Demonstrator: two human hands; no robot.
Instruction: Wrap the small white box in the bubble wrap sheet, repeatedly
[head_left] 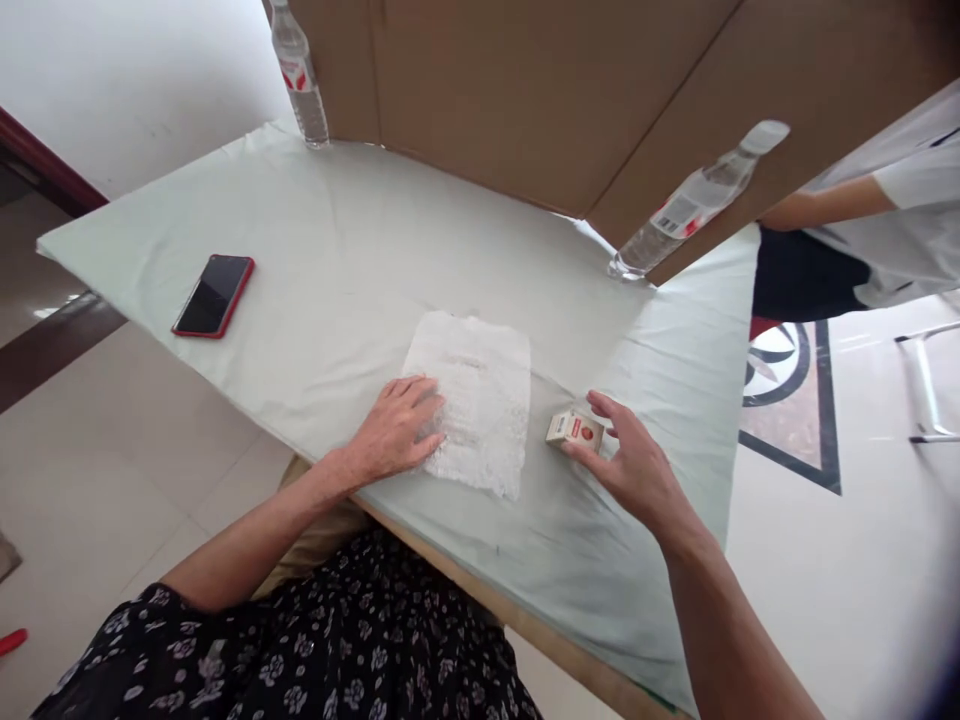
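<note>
A white, bumpy-textured sheet point(480, 400) lies flat on the cloth-covered table; whether it is paper towel or bubble wrap I cannot tell. My left hand point(401, 425) rests on its left edge, palm down with the fingers stretched out. To the right of the sheet, a small cream-coloured carton point(576, 429) with red print and a round picture sits on the cloth. My right hand point(626, 455) curves around its right side, thumb at the near edge and fingers spread at the far side. A gap shows between the fingers and the carton; the thumb overlaps its near edge.
A phone with a red case point(214, 296) lies at the left on the pale green tablecloth point(322, 260). Large cardboard panels point(495, 90) stand along the back, with a water bottle point(304, 85) and a tilted bottle point(694, 205) against them. Another person's arm point(832, 203) shows behind, right.
</note>
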